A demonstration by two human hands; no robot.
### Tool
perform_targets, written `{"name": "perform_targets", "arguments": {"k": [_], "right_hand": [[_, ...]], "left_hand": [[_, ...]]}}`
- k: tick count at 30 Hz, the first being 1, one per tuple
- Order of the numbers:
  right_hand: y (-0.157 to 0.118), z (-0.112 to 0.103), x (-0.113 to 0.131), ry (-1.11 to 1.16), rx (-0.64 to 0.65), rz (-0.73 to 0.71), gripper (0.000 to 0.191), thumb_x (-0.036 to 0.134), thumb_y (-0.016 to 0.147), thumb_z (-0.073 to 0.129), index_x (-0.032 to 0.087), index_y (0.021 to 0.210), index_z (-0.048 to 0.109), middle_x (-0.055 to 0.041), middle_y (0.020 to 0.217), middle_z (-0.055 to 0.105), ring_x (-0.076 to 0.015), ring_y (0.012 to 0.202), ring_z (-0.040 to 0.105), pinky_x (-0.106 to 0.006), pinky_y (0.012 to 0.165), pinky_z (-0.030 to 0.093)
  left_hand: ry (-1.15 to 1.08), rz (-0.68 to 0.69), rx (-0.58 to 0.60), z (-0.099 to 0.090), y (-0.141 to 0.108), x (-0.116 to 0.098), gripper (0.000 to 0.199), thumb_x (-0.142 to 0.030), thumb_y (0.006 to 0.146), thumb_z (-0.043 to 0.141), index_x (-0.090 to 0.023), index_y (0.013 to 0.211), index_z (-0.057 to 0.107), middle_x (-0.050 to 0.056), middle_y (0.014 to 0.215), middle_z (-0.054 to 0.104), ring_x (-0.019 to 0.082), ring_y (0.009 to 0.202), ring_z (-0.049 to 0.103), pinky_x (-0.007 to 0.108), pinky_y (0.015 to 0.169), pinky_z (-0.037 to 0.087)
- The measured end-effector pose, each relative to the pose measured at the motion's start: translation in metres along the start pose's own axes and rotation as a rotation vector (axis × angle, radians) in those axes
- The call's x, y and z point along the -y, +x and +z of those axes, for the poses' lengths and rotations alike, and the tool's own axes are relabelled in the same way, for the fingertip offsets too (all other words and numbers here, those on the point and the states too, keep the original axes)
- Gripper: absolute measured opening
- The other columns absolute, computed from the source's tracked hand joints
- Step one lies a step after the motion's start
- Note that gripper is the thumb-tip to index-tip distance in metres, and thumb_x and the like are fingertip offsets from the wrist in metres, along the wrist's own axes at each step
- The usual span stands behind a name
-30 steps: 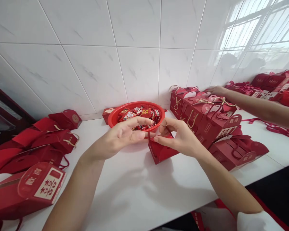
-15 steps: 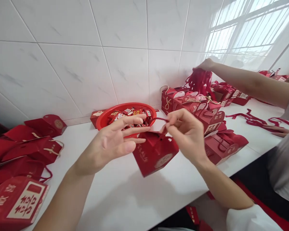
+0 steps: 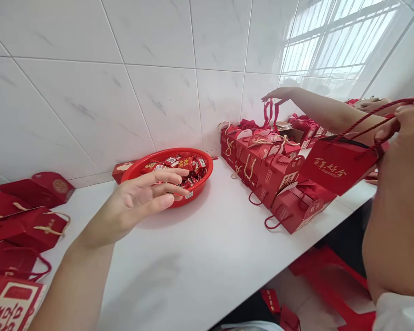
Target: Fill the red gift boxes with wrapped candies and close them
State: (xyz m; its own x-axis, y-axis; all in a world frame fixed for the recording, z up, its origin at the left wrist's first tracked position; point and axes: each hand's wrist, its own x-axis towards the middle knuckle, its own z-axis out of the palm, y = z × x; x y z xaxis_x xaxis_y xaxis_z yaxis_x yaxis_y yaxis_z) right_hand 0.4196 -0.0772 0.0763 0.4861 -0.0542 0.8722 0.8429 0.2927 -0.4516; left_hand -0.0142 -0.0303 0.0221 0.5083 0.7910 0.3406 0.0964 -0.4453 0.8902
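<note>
At the far right, my right hand (image 3: 412,122) is closed on the dark red rope handles of a red gift box (image 3: 334,165) with gold lettering. The box hangs tilted in the air, and the frame edge cuts off part of the hand. My left hand (image 3: 141,197) is raised over the white table, open and holding nothing, fingers stretched out. Just behind its fingertips stands a red plastic basket (image 3: 207,177) of wrapped sweets (image 3: 184,163).
Several filled red boxes (image 3: 265,170) stand in rows along the tiled wall on the right. More red boxes (image 3: 27,227) sit at the left. A co-worker's hand (image 3: 279,94) holds red ribbons (image 3: 271,112) above the rows. Red pieces (image 3: 331,276) lie below the table edge.
My right hand has carried the box from the table's middle to the far right. My left hand has come away from the box and stays open. The co-worker's bunch of ribbons is lower.
</note>
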Motion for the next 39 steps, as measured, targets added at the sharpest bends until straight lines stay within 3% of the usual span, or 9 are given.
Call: {"name": "perform_targets", "arguments": {"k": [3, 9, 12, 16, 19, 26, 31, 34, 39], "right_hand": [[0.014, 0.002, -0.025, -0.134, -0.04, -0.038, 0.015, 0.014, 0.071, 0.06, 0.022, 0.065, 0.049, -0.0078, 0.079, 0.06, -0.0248, 0.086, 0.063, -0.038, 0.066, 0.044], [0.006, 0.026, -0.061, -0.231, 0.275, 0.033, 0.014, 0.01, 0.075, 0.05, 0.023, 0.074, 0.054, -0.0118, 0.088, 0.066, -0.0252, 0.09, 0.063, -0.04, 0.082, 0.048], [-0.009, 0.044, -0.07, -0.203, 0.277, 0.14, 0.019, 0.01, 0.073, 0.053, 0.027, 0.069, 0.045, -0.0097, 0.081, 0.063, -0.0222, 0.08, 0.06, -0.038, 0.084, 0.046], [-0.033, 0.061, -0.077, -0.16, 0.264, 0.307, 0.021, 0.011, 0.073, 0.051, 0.029, 0.068, 0.041, -0.0061, 0.077, 0.06, -0.0178, 0.066, 0.052, -0.033, 0.071, 0.044], [-0.048, 0.067, -0.083, -0.099, 0.329, 0.308, 0.019, 0.011, 0.073, 0.049, 0.028, 0.068, 0.042, -0.004, 0.077, 0.058, -0.0162, 0.065, 0.048, -0.031, 0.065, 0.042], [-0.059, 0.061, -0.082, -0.083, 0.504, 0.164, 0.015, 0.013, 0.077, 0.053, 0.025, 0.073, 0.046, -0.0039, 0.077, 0.057, -0.017, 0.069, 0.045, -0.036, 0.078, 0.044], [-0.051, 0.046, -0.073, -0.217, 0.537, 0.202, 0.004, 0.022, 0.079, 0.057, 0.022, 0.083, 0.055, -0.0139, 0.1, 0.068, -0.025, 0.091, 0.059, -0.042, 0.094, 0.044], [-0.048, 0.033, -0.077, -0.254, 0.61, 0.281, 0.018, 0.026, 0.077, 0.061, 0.02, 0.094, 0.062, -0.0169, 0.113, 0.069, -0.0285, 0.106, 0.061, -0.043, 0.099, 0.044], [-0.051, 0.015, -0.092, -0.232, 0.833, 0.406, 0.04, 0.034, 0.068, 0.07, 0.02, 0.105, 0.066, -0.0138, 0.115, 0.071, -0.0304, 0.105, 0.064, -0.046, 0.096, 0.047]], "left_hand": [[0.042, -0.033, 0.009, 0.0, 0.002, 0.002, 0.027, -0.041, 0.085, 0.074, -0.026, 0.108, 0.075, 0.009, 0.137, 0.065, 0.027, 0.1, 0.072, 0.044, 0.098, 0.058], [0.106, -0.044, 0.061, 0.002, 0.005, 0.0, 0.024, -0.045, 0.085, 0.073, -0.026, 0.1, 0.079, 0.01, 0.131, 0.068, 0.035, 0.127, 0.059, 0.047, 0.105, 0.053], [0.129, -0.05, 0.075, 0.002, 0.005, 0.0, 0.024, -0.046, 0.085, 0.073, -0.027, 0.098, 0.079, 0.009, 0.134, 0.067, 0.035, 0.123, 0.062, 0.047, 0.104, 0.054], [0.133, -0.048, 0.081, 0.001, 0.004, 0.001, 0.022, -0.044, 0.085, 0.073, -0.029, 0.099, 0.079, 0.008, 0.136, 0.065, 0.032, 0.115, 0.066, 0.045, 0.101, 0.055], [0.132, -0.051, 0.082, 0.001, 0.003, 0.0, 0.022, -0.044, 0.085, 0.073, -0.028, 0.099, 0.079, 0.009, 0.135, 0.065, 0.029, 0.109, 0.069, 0.043, 0.097, 0.058], [0.144, -0.056, 0.152, 0.003, 0.002, -0.002, 0.019, -0.039, 0.087, 0.072, -0.026, 0.099, 0.078, 0.01, 0.141, 0.062, 0.03, 0.115, 0.067, 0.039, 0.095, 0.059], [0.144, -0.063, 0.193, 0.0, -0.002, -0.001, 0.021, -0.038, 0.087, 0.072, -0.028, 0.104, 0.078, 0.009, 0.141, 0.061, 0.032, 0.12, 0.065, 0.04, 0.098, 0.058], [0.147, -0.071, 0.197, -0.001, -0.004, -0.001, 0.021, -0.037, 0.087, 0.073, -0.029, 0.106, 0.077, 0.008, 0.14, 0.062, 0.032, 0.121, 0.064, 0.04, 0.098, 0.058], [0.138, -0.057, 0.177, -0.003, -0.002, -0.001, 0.026, -0.037, 0.084, 0.075, -0.028, 0.108, 0.078, 0.01, 0.139, 0.063, 0.034, 0.127, 0.06, 0.041, 0.097, 0.059]]}}
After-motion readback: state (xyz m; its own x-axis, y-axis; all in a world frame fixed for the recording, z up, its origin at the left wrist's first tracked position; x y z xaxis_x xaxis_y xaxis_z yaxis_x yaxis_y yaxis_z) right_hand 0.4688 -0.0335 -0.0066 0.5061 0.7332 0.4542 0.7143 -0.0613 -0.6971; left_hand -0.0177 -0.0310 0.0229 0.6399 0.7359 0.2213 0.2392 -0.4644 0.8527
